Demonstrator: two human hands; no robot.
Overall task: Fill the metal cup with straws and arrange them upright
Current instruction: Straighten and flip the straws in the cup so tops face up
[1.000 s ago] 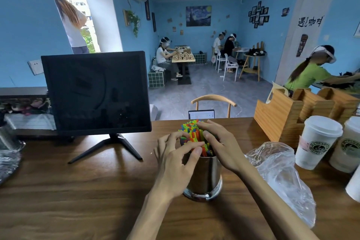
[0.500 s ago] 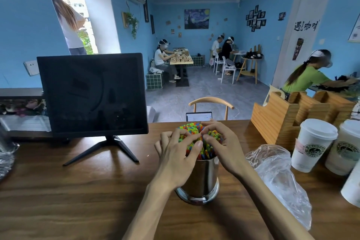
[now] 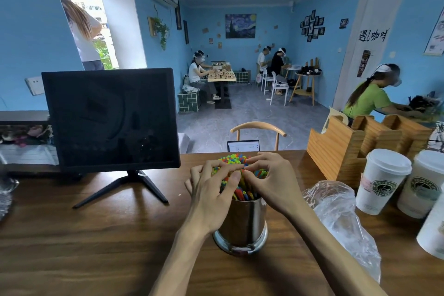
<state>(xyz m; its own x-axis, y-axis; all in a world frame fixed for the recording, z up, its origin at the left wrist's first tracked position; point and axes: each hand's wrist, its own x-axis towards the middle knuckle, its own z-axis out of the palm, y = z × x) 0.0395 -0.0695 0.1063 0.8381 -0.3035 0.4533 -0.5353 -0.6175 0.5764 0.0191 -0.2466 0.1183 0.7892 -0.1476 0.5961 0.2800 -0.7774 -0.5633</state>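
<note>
Both the left hand (image 3: 211,190) and right hand (image 3: 271,180) curl their fingers around the coloured straws (image 3: 231,160) standing in the metal cup (image 3: 242,221) on the bench (image 3: 96,247), apparently gathering them upright

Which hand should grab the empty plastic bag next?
Probably the right hand: the plastic bag lies just beside it, while the left hand sits across the metal cup.

- Bare wooden counter (image 3: 101,247) lies open left of the metal cup (image 3: 242,221).
- Plastic bag (image 3: 341,218) and paper cups (image 3: 382,180) crowd its right; a monitor (image 3: 110,118) stands behind-left.
</note>
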